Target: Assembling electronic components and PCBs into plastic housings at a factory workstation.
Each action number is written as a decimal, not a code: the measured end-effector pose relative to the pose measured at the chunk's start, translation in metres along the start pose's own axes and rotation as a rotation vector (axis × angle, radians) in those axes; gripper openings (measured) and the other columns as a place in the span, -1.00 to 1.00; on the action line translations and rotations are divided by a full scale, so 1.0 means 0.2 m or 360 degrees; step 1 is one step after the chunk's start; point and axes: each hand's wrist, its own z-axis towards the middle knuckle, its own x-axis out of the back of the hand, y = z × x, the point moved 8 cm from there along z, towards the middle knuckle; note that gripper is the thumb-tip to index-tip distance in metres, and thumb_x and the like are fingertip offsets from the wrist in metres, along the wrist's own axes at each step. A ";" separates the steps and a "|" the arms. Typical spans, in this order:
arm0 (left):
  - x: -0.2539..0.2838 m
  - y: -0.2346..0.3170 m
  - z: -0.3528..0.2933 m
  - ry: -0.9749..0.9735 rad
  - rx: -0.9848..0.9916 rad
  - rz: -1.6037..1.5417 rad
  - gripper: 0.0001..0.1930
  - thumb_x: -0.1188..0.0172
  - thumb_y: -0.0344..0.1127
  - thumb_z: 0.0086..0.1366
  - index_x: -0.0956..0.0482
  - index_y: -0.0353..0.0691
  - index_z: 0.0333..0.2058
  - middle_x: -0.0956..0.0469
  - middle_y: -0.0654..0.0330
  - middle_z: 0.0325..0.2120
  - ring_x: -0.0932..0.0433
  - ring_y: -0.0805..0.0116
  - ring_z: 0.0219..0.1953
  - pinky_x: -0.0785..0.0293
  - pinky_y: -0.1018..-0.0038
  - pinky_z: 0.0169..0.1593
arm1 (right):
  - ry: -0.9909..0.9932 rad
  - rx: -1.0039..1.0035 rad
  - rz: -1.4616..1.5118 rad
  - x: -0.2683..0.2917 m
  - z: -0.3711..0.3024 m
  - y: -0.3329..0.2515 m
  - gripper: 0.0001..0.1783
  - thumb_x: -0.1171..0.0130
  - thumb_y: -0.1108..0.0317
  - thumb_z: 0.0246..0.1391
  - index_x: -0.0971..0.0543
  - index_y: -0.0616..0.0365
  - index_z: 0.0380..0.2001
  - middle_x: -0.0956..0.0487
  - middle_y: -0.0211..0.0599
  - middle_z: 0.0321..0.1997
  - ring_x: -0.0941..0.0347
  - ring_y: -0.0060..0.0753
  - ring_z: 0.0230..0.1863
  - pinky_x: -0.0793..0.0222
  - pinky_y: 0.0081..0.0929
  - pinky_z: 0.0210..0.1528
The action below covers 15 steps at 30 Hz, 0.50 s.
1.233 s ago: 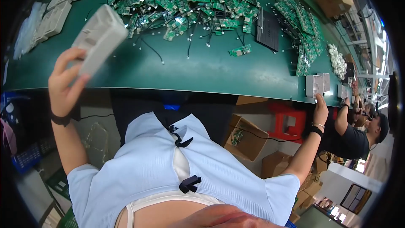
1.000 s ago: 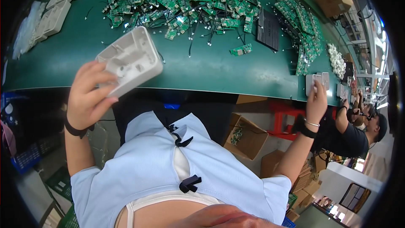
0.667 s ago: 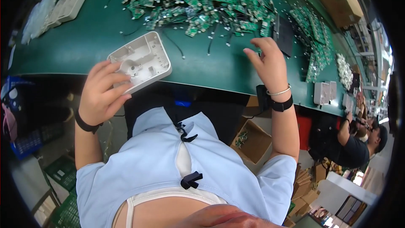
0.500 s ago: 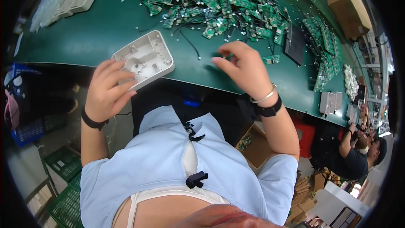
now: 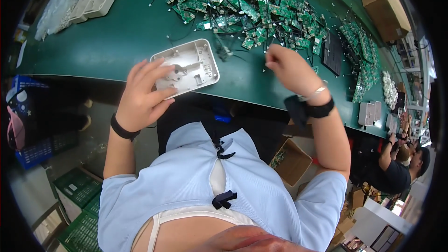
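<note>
My left hand (image 5: 147, 93) grips a light grey plastic housing (image 5: 189, 75) by its left end, fingers reaching over into the tray-like inside and thumb along the near side. The housing is tilted, its open side with ribs and screw posts facing up, at the table's near edge. To the right of it, my right hand (image 5: 291, 70) is curled with the fingertips pinched together above the table; what they hold, if anything, cannot be made out. Between the hands, a small blurred thing (image 5: 225, 50) with thin dark wire lies in front of a heap of green circuit boards (image 5: 252, 9).
The green table (image 5: 116, 37) also bears grey housings (image 5: 100, 0) and clear plastic bags (image 5: 56, 11) at the far left. A black flat piece (image 5: 332, 53) and rows of boards (image 5: 359, 51) are at right. An open carton (image 5: 291, 161) stands below; a co-worker (image 5: 396, 170) sits far right.
The view has shifted. My left hand has tilted the housing so more of its inside faces up. My right hand has moved right, its fingers closing, and a blurred thing has appeared between the hands.
</note>
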 end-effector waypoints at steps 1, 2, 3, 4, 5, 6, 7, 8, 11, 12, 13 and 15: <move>0.00 -0.01 0.00 0.0030 0.0018 -0.0030 -0.53 -0.47 -0.35 -0.02 -0.66 -0.14 -0.05 -0.49 0.01 0.20 -0.40 -0.10 0.31 -0.26 -0.06 0.35 | -0.0062 -0.0206 0.0570 0.04 -0.07 0.04 -0.90 -0.11 0.49 0.24 -0.55 0.17 -0.19 -0.53 -0.23 -0.24 -0.49 -0.27 -0.25 -0.44 -0.34 -0.30; -0.01 -0.01 0.00 0.0033 0.0024 -0.0031 -0.53 -0.47 -0.35 -0.02 -0.66 -0.14 -0.05 -0.49 0.01 0.20 -0.40 -0.10 0.31 -0.26 -0.06 0.35 | -0.0124 -0.0412 0.1140 0.04 -0.13 0.08 -0.89 -0.05 0.51 0.29 -0.54 0.15 -0.18 -0.50 -0.33 -0.23 -0.45 -0.42 -0.28 -0.42 -0.43 -0.34; -0.01 -0.05 0.00 0.0088 0.0197 -0.0155 -0.38 -0.51 -0.33 -0.04 -0.57 -0.16 0.07 -0.44 -0.03 0.23 -0.38 -0.13 0.32 -0.25 -0.04 0.36 | -0.0131 -0.0409 0.1138 0.06 -0.17 0.10 -0.89 -0.05 0.51 0.29 -0.54 0.15 -0.18 -0.50 -0.33 -0.23 -0.45 -0.42 -0.28 -0.42 -0.43 -0.34; -0.03 -0.09 0.00 0.0139 0.0355 -0.0280 -0.23 -0.54 -0.30 -0.07 -0.47 -0.17 0.19 -0.40 -0.07 0.26 -0.36 -0.15 0.33 -0.24 -0.03 0.37 | -0.0270 -0.0558 0.1731 0.01 -0.23 0.13 -0.89 -0.04 0.51 0.31 -0.53 0.15 -0.15 -0.49 -0.37 -0.22 -0.42 -0.48 -0.29 -0.39 -0.49 -0.35; -0.04 -0.13 -0.02 0.0193 0.0525 -0.0401 -0.08 -0.57 -0.28 -0.09 -0.37 -0.19 0.30 -0.36 -0.10 0.29 -0.34 -0.17 0.35 -0.22 -0.01 0.38 | -0.0426 -0.0696 0.2321 -0.03 -0.28 0.12 -0.88 -0.02 0.50 0.34 -0.53 0.15 -0.13 -0.48 -0.40 -0.21 -0.38 -0.55 -0.30 -0.37 -0.55 -0.36; -0.04 -0.15 -0.03 0.0196 0.0528 -0.0398 -0.08 -0.57 -0.28 -0.09 -0.37 -0.19 0.30 -0.36 -0.10 0.29 -0.34 -0.17 0.35 -0.22 -0.01 0.38 | -0.0588 -0.0831 0.2912 -0.06 -0.32 0.07 -0.87 -0.01 0.50 0.36 -0.52 0.14 -0.11 -0.47 -0.44 -0.21 -0.35 -0.61 -0.31 -0.35 -0.62 -0.36; -0.06 -0.18 -0.04 0.0137 0.0578 -0.0461 0.03 -0.59 -0.27 -0.11 -0.24 -0.21 0.36 -0.34 -0.10 0.31 -0.33 -0.14 0.36 -0.20 0.03 0.40 | -0.0597 -0.0829 0.2910 -0.07 -0.33 0.04 -0.87 -0.01 0.50 0.36 -0.52 0.14 -0.11 -0.47 -0.44 -0.21 -0.35 -0.61 -0.31 -0.35 -0.62 -0.36; -0.08 -0.20 -0.06 0.0078 0.0627 -0.0523 0.15 -0.61 -0.27 -0.14 -0.11 -0.22 0.42 -0.31 -0.10 0.33 -0.33 -0.10 0.37 -0.17 0.06 0.42 | -0.0443 -0.0657 0.3216 -0.05 -0.32 0.00 -0.86 -0.03 0.50 0.36 -0.52 0.14 -0.08 -0.46 -0.43 -0.20 -0.35 -0.61 -0.32 -0.35 -0.63 -0.37; -0.08 -0.20 -0.05 0.0109 0.0654 -0.0692 0.28 -0.65 -0.26 -0.18 0.01 -0.25 0.47 -0.31 -0.10 0.33 -0.32 -0.09 0.37 -0.17 0.11 0.43 | -0.0118 -0.0259 0.3799 -0.04 -0.28 -0.11 -0.83 -0.06 0.49 0.36 -0.53 0.15 -0.03 -0.46 -0.40 -0.20 -0.34 -0.60 -0.33 -0.35 -0.65 -0.37; -0.07 -0.18 -0.03 0.0195 0.0619 -0.0809 0.28 -0.66 -0.25 -0.20 0.00 -0.26 0.46 -0.33 -0.11 0.31 -0.31 -0.11 0.37 -0.20 0.11 0.42 | -0.0083 -0.0129 0.3774 -0.06 -0.26 -0.17 -0.82 -0.07 0.49 0.36 -0.52 0.17 -0.01 -0.48 -0.38 -0.19 -0.37 -0.59 -0.31 -0.37 -0.65 -0.35; -0.06 -0.16 -0.01 0.0280 0.0582 -0.0924 0.29 -0.67 -0.25 -0.22 -0.01 -0.27 0.46 -0.34 -0.13 0.30 -0.30 -0.14 0.37 -0.22 0.12 0.41 | -0.0049 0.0000 0.3747 -0.08 -0.24 -0.23 -0.80 -0.07 0.50 0.36 -0.52 0.19 0.00 -0.51 -0.36 -0.17 -0.40 -0.59 -0.30 -0.39 -0.66 -0.34; -0.07 -0.13 0.02 0.0311 0.0567 -0.0913 0.27 -0.67 -0.26 -0.22 -0.04 -0.27 0.45 -0.34 -0.12 0.30 -0.30 -0.13 0.37 -0.22 0.12 0.41 | -0.0031 0.0135 0.3740 -0.11 -0.17 -0.36 -0.79 -0.08 0.50 0.36 -0.52 0.21 0.02 -0.53 -0.34 -0.16 -0.42 -0.58 -0.28 -0.41 -0.66 -0.32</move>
